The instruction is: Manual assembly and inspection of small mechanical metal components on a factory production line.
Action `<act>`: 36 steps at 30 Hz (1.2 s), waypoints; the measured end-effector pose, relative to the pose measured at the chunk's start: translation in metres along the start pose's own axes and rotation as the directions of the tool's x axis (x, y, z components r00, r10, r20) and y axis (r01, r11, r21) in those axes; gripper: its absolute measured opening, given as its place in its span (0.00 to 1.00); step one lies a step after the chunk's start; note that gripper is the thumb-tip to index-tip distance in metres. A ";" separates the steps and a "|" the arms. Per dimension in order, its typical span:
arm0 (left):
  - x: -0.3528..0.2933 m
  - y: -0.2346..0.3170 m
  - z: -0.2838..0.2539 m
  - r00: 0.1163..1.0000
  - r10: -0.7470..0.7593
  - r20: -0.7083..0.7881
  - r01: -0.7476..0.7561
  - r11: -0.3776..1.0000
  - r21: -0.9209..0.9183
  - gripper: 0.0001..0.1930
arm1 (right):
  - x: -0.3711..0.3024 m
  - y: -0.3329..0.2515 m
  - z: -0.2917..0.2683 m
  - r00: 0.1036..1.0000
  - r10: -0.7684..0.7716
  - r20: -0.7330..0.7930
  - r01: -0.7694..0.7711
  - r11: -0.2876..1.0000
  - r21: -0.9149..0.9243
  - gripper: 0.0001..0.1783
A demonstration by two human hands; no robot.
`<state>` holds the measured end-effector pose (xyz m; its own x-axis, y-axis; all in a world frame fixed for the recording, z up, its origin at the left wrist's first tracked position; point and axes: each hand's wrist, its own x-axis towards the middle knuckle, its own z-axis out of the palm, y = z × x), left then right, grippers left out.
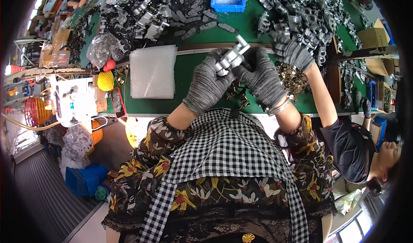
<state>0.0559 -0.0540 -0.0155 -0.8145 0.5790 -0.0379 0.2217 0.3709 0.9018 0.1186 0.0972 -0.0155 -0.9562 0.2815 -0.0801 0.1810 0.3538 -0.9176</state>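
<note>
A silver metal brake caliper (232,59) is held up over the near edge of the green table, tilted with one end toward the upper right. My left hand (207,84), in a grey knit glove, is closed around its lower left side. From the other side my right hand (263,79), gloved alike and with bracelets at the wrist, grips it too. Some of the fingers are hidden behind the part. Below the hands lie several small brass-coloured metal clips (239,96), close to my apron.
Piles of silver calipers (137,11) and dark brake pads (189,15) cover the far side, around a blue bin (228,0). Clear plastic sheets (152,72) lie left, beside a red-edged phone (117,102). At right, a co-worker's gloved hand (292,51) reaches over a clip heap (293,80).
</note>
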 end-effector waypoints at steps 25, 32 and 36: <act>-0.068 -0.101 0.027 0.871 -0.316 0.376 0.391 0.909 -0.142 0.28 | -0.051 0.077 0.055 0.687 0.479 0.546 -0.395 0.877 -0.273 0.18; -0.056 -0.113 0.030 0.811 -0.336 0.479 0.347 0.935 0.070 0.26 | -0.044 0.078 0.052 0.749 0.295 0.594 -0.077 0.928 -0.364 0.21; -0.053 -0.106 0.023 0.845 -0.305 0.440 0.350 0.936 -0.023 0.23 | -0.049 0.124 0.067 0.843 0.096 0.529 0.087 0.947 -0.311 0.22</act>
<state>0.0881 -0.1071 -0.1188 -0.5197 0.6956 -0.4961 -0.0900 0.5329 0.8414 0.1724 0.0676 -0.1511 -0.9108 -0.2004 -0.3610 0.1591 0.6365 -0.7547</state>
